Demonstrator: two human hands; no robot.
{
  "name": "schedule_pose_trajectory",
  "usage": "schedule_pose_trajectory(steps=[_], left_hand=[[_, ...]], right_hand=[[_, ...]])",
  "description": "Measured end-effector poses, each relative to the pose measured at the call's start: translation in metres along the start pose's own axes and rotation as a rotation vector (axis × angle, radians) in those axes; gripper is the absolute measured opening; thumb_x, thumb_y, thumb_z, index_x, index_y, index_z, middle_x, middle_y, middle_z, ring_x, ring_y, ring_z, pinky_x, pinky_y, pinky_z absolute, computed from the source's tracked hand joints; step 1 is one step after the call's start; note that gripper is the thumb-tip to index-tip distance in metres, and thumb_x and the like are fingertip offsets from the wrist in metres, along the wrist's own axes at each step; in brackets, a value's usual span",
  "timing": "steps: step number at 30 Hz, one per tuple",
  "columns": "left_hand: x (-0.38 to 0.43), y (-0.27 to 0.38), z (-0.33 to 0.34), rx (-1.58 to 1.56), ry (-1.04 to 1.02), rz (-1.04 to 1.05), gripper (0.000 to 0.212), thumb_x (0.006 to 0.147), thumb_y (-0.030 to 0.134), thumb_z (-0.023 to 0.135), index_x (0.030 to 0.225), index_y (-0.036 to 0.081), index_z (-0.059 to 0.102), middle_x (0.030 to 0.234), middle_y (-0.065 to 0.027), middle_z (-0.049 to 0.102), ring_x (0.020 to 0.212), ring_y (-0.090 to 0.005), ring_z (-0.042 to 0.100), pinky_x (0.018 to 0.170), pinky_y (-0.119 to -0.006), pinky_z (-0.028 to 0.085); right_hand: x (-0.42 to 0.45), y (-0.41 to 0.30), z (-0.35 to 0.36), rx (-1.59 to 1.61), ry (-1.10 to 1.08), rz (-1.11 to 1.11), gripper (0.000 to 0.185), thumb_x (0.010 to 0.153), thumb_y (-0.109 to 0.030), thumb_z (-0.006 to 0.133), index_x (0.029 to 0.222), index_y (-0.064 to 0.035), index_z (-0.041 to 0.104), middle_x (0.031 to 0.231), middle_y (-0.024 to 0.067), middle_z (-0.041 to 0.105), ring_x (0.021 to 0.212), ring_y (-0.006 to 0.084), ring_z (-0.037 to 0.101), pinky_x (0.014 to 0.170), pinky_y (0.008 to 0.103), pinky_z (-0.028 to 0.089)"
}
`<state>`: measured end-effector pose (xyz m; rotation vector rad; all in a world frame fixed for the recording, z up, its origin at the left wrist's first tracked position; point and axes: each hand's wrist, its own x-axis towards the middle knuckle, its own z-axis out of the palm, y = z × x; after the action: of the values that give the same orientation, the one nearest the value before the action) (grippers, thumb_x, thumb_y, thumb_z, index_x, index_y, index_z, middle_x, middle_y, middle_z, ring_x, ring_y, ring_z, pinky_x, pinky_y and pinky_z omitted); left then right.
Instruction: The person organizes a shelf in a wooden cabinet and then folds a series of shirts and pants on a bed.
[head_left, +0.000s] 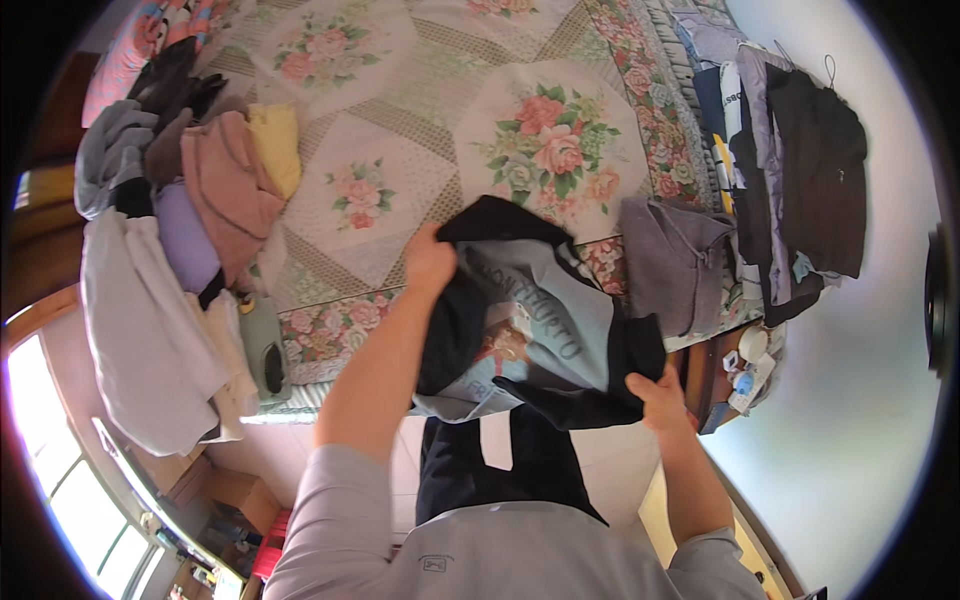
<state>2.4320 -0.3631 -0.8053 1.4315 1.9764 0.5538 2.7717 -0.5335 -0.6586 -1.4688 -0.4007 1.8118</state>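
Observation:
A light blue and black long-sleeved top (555, 315) with a printed front hangs bunched between my hands at the bed's near edge. My left hand (431, 259) grips its black fabric at the upper left. Down at the right, my right hand (660, 397) pinches a black part that looks like a sleeve end. The print bears writing and a brown figure, partly folded over. Just right of the top lies a folded grey-purple garment (671, 262) on the bed.
A floral patchwork bedspread (420, 90) covers the bed. Heaped clothes, including a pink garment (229, 180) and a white one (150, 337), lie at left beside a grey-green tissue box (264, 349). Dark clothes (817, 165) are stacked by the right wall. Small items crowd a wooden nightstand (701, 371).

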Motion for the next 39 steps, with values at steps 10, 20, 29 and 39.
schedule_pose_trajectory(steps=[10, 20, 29, 39], left_hand=[[0.042, -0.010, -0.285, 0.086, 0.454, -0.064, 0.027, 0.079, 0.011, 0.047, 0.095, -0.003, 0.063, 0.093, -0.0192, 0.067, 0.090, -0.0356, 0.062, 0.084, -0.040, 0.047], [-0.033, -0.103, -0.145, -0.070, -0.078, -0.198, 0.051, 0.081, 0.022, 0.062, 0.124, -0.003, 0.049, 0.124, -0.0255, 0.052, 0.119, -0.0375, 0.048, 0.100, -0.043, 0.039], [-0.145, -0.170, -0.081, 0.302, 0.037, -0.703, 0.075, 0.070, 0.009, 0.067, 0.135, -0.002, 0.030, 0.129, -0.0303, 0.039, 0.119, -0.0475, 0.041, 0.103, -0.046, 0.035], [-0.230, -0.239, -0.179, 0.428, -0.641, -0.568, 0.048, 0.073, 0.023, 0.057, 0.111, -0.006, 0.060, 0.110, -0.0316, 0.060, 0.108, -0.0422, 0.058, 0.092, -0.045, 0.047]], right_hand=[[0.045, -0.210, 0.060, -0.608, -0.180, -0.200, 0.046, 0.078, -0.005, 0.068, 0.122, 0.0002, 0.057, 0.105, 0.0030, 0.064, 0.092, 0.0124, 0.059, 0.083, 0.0280, 0.049], [0.201, -0.014, 0.026, -1.419, 0.045, -0.327, 0.030, 0.088, -0.025, 0.055, 0.104, -0.0018, 0.064, 0.093, 0.0193, 0.066, 0.085, 0.0324, 0.065, 0.076, 0.0419, 0.050], [0.149, 0.178, 0.082, -0.861, 0.194, 0.205, 0.035, 0.075, -0.029, 0.065, 0.090, 0.0018, 0.064, 0.082, 0.0214, 0.067, 0.084, 0.0364, 0.065, 0.077, 0.0422, 0.049], [0.074, 0.121, -0.034, -1.346, 0.400, 0.001, 0.017, 0.076, -0.008, 0.056, 0.089, 0.0020, 0.057, 0.088, 0.0269, 0.063, 0.086, 0.0427, 0.061, 0.077, 0.0465, 0.047]])
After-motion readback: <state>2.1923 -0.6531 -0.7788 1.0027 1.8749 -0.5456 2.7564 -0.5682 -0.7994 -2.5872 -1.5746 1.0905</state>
